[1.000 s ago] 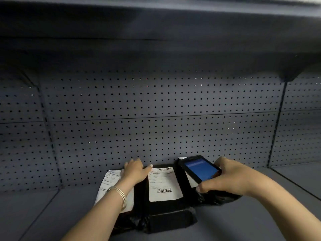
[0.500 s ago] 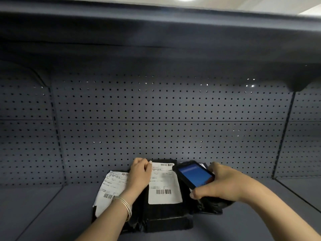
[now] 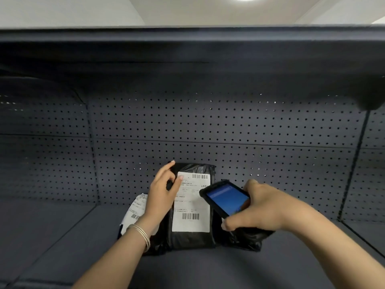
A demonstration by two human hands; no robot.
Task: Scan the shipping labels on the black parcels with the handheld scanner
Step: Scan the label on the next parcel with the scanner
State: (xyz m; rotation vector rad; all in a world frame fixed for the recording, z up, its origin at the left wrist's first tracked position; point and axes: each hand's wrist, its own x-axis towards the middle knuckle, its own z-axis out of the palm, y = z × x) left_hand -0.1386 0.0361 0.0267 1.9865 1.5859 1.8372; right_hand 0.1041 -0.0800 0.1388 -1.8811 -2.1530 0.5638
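Note:
Three black parcels lean against the back of a dark shelf. The middle parcel [image 3: 192, 238] stands nearly upright, and its white shipping label [image 3: 191, 202] with two barcodes faces me. My left hand [image 3: 163, 190] grips its upper left corner, thumb on the label. The left parcel [image 3: 155, 246] lies behind my left wrist with its label [image 3: 136, 208] partly showing. My right hand [image 3: 264, 207] holds the black handheld scanner [image 3: 226, 198], blue screen lit, just right of the middle label. The right parcel [image 3: 248, 239] is mostly hidden under that hand.
The dark shelf floor [image 3: 62, 243] stretches to the left and toward me. A perforated back panel [image 3: 208, 126] rises behind the parcels. Another shelf [image 3: 187, 44] overhangs above. An upright divider [image 3: 352, 167] stands to the right.
The middle parcel has been tipped up to stand taller, with my left hand shifting to its top corner. The scanner has drawn closer to its label. The view has tilted upward.

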